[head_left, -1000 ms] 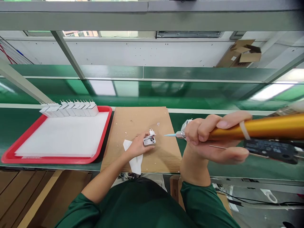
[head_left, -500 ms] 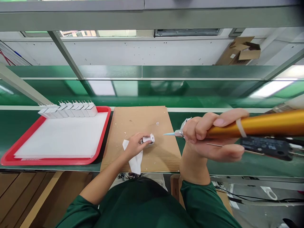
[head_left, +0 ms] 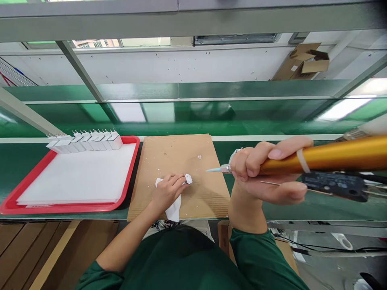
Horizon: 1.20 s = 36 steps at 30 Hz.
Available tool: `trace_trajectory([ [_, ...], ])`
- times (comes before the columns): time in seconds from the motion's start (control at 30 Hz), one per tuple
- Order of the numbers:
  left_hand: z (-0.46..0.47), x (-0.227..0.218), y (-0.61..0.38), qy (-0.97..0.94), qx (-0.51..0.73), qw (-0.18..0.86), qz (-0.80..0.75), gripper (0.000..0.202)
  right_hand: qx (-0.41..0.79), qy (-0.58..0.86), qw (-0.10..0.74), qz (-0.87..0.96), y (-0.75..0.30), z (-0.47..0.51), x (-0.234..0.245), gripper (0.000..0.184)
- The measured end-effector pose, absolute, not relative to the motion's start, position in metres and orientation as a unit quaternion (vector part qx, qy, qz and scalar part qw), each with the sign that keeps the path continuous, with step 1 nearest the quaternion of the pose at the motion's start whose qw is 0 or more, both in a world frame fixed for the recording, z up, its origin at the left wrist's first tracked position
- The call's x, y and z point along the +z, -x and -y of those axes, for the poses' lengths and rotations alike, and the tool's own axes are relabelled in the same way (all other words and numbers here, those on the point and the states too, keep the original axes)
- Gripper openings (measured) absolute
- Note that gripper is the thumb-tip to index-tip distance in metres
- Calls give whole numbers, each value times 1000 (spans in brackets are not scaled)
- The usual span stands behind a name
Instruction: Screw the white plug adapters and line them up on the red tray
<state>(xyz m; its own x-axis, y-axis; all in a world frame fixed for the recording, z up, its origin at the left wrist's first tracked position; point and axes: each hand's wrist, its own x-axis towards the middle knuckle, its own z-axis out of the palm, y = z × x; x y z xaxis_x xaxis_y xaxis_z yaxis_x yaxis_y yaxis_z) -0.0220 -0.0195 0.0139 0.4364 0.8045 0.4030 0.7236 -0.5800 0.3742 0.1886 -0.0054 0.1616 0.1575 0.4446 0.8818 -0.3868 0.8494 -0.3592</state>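
My left hand [head_left: 167, 190] is closed over a small white charger plug [head_left: 188, 179] on the cardboard sheet [head_left: 181, 157], with a white cloth [head_left: 173, 209] under the fingers. Only the plug's end shows past my fingertips. My right hand [head_left: 266, 173] grips a gold-bodied dispensing tool [head_left: 332, 157] held level, its pale blue needle tip [head_left: 213, 170] pointing left and hanging a short way to the right of the plug.
A red tray [head_left: 130, 177] with a white liner lies to the left, with a row of several white chargers [head_left: 86, 141] along its far edge. Green conveyor belt [head_left: 193, 112] runs behind. An open cardboard box [head_left: 305, 60] sits at back right.
My left hand turned the charger over and drew it leftward onto the cloth, closing over it so its open inside is hidden. The tool stayed almost still.
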Motion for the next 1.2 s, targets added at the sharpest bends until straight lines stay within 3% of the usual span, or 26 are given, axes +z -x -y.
trace_trajectory([
  [0.47, 18, 14, 15, -824, 290, 100, -476, 16, 267, 62, 765, 583, -186, 9, 165, 28],
  [0.7, 8, 3, 6, -751, 382, 210, -496, 7, 288, 43, 766, 573, -186, 10, 163, 26],
  [0.83, -4, -9, 2, -648, 444, 392, -478, 5, 289, 46, 768, 570, -185, 10, 163, 26],
  [0.97, -13, -11, 1, -577, 446, 541, -418, 36, 277, 44, 772, 571, -183, 9, 164, 26],
  [1.2, -12, -3, 3, -622, 380, 505, -462, 34, 281, 43, 768, 574, -183, 9, 165, 27],
])
